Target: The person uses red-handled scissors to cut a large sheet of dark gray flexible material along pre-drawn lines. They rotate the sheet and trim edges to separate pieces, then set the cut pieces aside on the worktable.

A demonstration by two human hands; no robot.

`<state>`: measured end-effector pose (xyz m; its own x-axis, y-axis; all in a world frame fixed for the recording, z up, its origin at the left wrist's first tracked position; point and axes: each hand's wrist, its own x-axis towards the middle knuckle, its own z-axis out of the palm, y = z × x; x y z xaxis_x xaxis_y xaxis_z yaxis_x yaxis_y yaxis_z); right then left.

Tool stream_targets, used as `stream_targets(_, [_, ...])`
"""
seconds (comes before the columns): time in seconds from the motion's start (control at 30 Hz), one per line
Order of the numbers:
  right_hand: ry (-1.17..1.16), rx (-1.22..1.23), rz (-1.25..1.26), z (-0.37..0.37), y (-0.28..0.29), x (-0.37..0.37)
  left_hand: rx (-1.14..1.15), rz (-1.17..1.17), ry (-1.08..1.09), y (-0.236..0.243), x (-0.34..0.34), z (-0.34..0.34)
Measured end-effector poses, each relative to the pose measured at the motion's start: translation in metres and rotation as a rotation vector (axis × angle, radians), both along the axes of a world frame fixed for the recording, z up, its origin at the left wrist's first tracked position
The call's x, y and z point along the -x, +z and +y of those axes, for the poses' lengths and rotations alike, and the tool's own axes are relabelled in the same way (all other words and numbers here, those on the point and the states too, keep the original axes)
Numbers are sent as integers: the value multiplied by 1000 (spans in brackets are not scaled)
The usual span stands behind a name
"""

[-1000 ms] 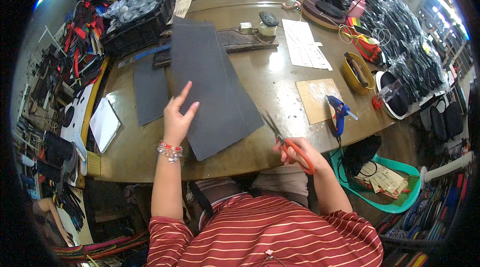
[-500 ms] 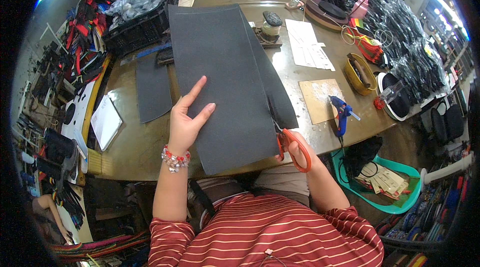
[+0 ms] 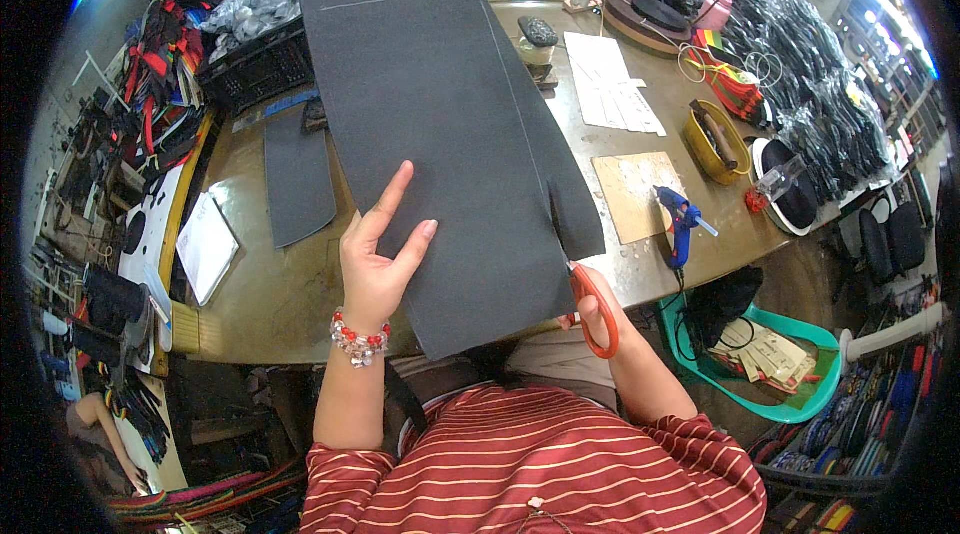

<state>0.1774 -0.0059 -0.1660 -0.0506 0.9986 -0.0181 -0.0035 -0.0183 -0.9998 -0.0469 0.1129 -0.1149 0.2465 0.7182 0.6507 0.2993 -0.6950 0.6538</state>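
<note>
A large black sheet (image 3: 430, 154), marked with thin pale lines, is tilted above the table in front of me. My left hand (image 3: 375, 259) holds its left edge, thumb and index finger spread on top while the other fingers pass out of sight underneath. Orange-handled scissors (image 3: 606, 334) are in my right hand (image 3: 595, 306), at the sheet's lower right edge. Their blades are mostly hidden by the sheet. Beyond them, a cut strip (image 3: 577, 219) along the right side has parted from the main piece near the scissors.
A smaller black piece (image 3: 300, 179) lies on the table (image 3: 235, 299) at left. To the right are a blue glue gun (image 3: 682, 224), a tan board (image 3: 630, 199), white paper pieces (image 3: 605, 84) and a yellow basket (image 3: 717, 144). Below the table edge sits a green tub (image 3: 815, 404).
The sheet has shifted and swung, its far end going up and left and its near end slightly right. The scissors have moved slightly down, with their handle loops closer together.
</note>
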Motion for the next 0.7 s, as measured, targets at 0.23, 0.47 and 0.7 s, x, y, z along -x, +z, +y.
stream_targets(0.23, [-88,33,22,-1,0,6,3,7,-15,1,1,-1])
stream_targets(0.47, [-184,15,74,-2,-7,11,-16,-3,-20,0,1,0])
stream_targets(0.7, [-173,73,20,0,-1,9,5,11,-53,1,3,-1])
